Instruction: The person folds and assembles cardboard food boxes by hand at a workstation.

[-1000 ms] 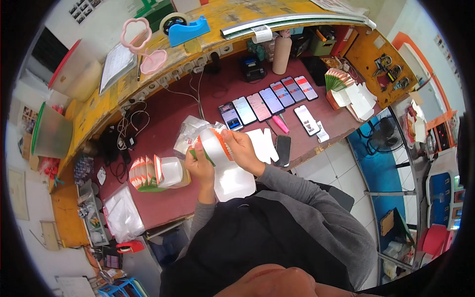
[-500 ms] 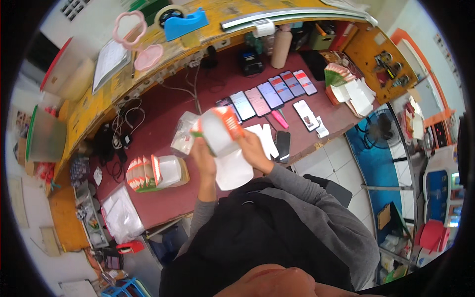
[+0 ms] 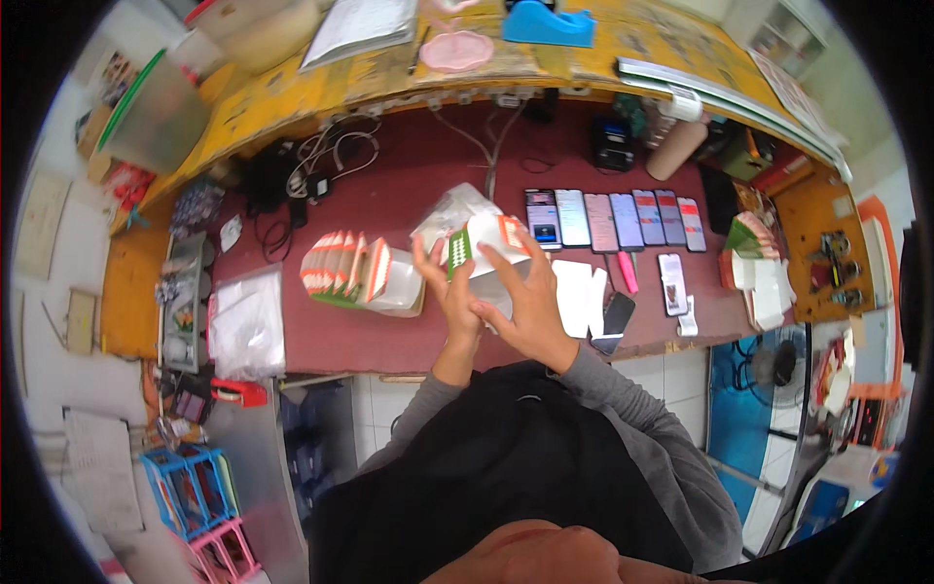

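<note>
One paper box, white with green and orange patterned walls, is held in the air above the near middle of a dark red bench, between a person's left hand and right hand. Its green wall faces left and toward the person; an orange corner points right and away. The longer direction seems to run left to right, though blur and the hands hide much of it, and I cannot tell which way the opening faces. The left hand's fingers are parted and curve around the left side. The right hand's fingers are spread wide across the right and near sides. The thumbs come close together at the near side.

Just beyond the box lies a clear plastic bag. To the left, a row of nested boxes lies with its long axis left to right, orange edges upward and green along the near side. To the right are white paper pieces and a dark phone; beyond them, seven phones stand side by side in a row, screens lit, with a pink marker just nearer.
</note>
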Tool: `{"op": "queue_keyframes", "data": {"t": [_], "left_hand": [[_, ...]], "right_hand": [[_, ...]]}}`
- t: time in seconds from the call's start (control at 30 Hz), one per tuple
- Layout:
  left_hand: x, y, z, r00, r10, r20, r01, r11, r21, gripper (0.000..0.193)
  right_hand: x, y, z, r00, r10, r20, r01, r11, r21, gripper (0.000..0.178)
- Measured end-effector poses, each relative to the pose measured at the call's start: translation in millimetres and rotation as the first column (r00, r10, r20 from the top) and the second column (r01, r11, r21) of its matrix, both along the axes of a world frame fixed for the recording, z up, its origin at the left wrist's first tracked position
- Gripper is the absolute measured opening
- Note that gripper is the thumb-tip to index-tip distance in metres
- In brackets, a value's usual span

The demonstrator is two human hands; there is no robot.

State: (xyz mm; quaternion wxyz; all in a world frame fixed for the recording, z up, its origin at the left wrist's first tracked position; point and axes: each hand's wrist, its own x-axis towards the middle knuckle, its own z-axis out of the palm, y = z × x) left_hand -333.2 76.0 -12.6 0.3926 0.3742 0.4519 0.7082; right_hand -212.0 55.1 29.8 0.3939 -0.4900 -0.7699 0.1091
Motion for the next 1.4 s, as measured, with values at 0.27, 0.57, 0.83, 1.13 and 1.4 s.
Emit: {"op": "queue_keyframes", "data": {"t": [0.27, 0.57, 0.83, 1.13, 1.4], "left_hand": [[-56, -15, 50, 0.815, -0.575, 0.074, 0.560, 0.814, 0.154, 0.116], [-217, 11, 7, 0.293, 0.132, -0.947, -0.314, 0.949, 0.036, 0.089], [-324, 37, -49, 0.934, 0.220, -0.281, -0.325, 0.851, -0.412, 0.027], [-309, 35, -44, 0.938, 0.164, -0.304, -0.253, 0.926, -0.280, 0.031], [-264, -2, -13, 0.672, 0.385, -0.632, -0.369, 0.915, 0.164, 0.044]], "right_hand": [[-21, 32, -43, 0.851, 0.029, -0.524, -0.254, 0.896, -0.363, 0.099], [-65, 80, -44, 0.646, 0.103, -0.757, -0.543, 0.758, -0.361, 0.093], [-185, 101, -73, 0.841, 0.520, 0.150, -0.493, 0.850, -0.185, 0.091], [-187, 97, -122, 0.820, 0.529, 0.221, -0.479, 0.844, -0.242, 0.108], [-68, 57, -182, 0.868, 0.496, -0.018, -0.490, 0.852, -0.187, 0.081]]}}
